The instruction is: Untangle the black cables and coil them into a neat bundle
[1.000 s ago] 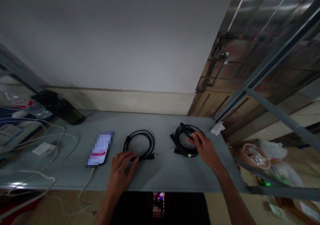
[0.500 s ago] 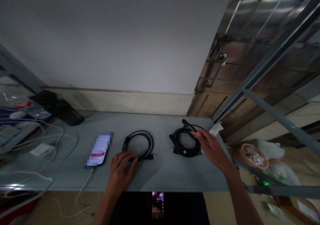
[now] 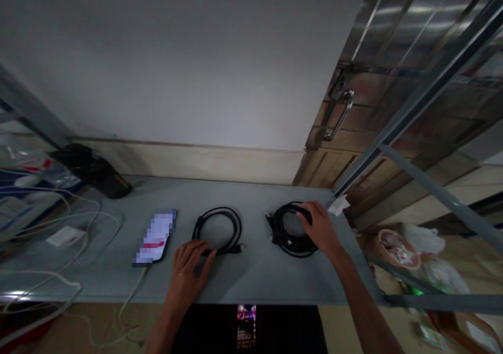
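A small coil of black cable [image 3: 238,222] lies on the grey shelf, its plug pointing right. My left hand [image 3: 192,264] rests at the coil's lower left, with thumb and fingers closed around the cable there. To the right is a thicker bundle of coiled black cables [image 3: 280,227], several plug ends showing at its left and front. Over its right side, my right hand [image 3: 321,227] has its fingers curled onto the loops; part of the bundle is hidden beneath them.
A phone [image 3: 157,236] with a white cord lies left of the small coil. Farther left are a white adapter [image 3: 66,236], tangled white cords and a black bottle-like object [image 3: 98,173]. Crumpled white paper [image 3: 338,204] lies near a metal post. A lit phone [image 3: 247,325] sits below the shelf edge.
My right hand has moved slightly left and laid the raised cable end down onto the larger bundle, whose loops have shifted. My left hand and the small coil stay in place.
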The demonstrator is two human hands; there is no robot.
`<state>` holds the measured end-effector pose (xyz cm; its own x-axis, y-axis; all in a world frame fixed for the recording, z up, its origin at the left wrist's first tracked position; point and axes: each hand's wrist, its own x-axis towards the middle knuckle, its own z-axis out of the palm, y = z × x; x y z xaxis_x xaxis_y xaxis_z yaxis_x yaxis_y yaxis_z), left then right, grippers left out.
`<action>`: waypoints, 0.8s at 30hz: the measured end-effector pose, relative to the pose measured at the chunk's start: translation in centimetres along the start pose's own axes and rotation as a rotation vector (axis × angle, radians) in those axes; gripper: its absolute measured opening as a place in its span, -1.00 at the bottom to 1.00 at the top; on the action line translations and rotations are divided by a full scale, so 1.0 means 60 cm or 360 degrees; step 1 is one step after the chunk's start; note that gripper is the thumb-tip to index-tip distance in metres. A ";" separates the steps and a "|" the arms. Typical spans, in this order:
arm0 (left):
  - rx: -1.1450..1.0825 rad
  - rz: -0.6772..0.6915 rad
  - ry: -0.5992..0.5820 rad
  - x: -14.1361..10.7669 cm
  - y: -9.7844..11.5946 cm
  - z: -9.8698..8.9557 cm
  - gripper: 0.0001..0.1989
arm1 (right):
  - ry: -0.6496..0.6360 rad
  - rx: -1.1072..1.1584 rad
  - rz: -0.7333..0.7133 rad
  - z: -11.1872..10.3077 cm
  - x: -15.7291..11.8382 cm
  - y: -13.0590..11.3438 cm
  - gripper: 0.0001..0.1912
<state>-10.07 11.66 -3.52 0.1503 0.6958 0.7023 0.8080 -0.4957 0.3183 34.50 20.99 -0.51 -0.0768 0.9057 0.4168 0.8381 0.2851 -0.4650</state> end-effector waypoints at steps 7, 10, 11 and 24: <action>-0.0018 -0.0011 0.0009 0.001 0.002 -0.001 -0.80 | -0.0170 -0.0331 0.0087 0.024 0.052 0.097 -0.56; -0.0004 -0.0025 0.0002 0.000 0.003 0.000 -0.80 | -0.0223 -0.0255 0.0012 0.026 0.061 0.093 -0.66; -0.0001 -0.0030 0.0000 0.000 0.003 0.000 -0.80 | -0.0227 -0.0236 0.0005 0.025 0.062 0.089 -0.68; 0.0021 -0.0039 -0.0004 -0.002 -0.001 0.002 -0.81 | 0.0035 0.0029 -0.0050 -0.094 0.058 -0.017 -0.60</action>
<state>-10.06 11.68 -3.69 0.1319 0.7088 0.6930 0.8188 -0.4719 0.3268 36.41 22.10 5.80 -0.0906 0.8892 0.4485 0.8255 0.3190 -0.4656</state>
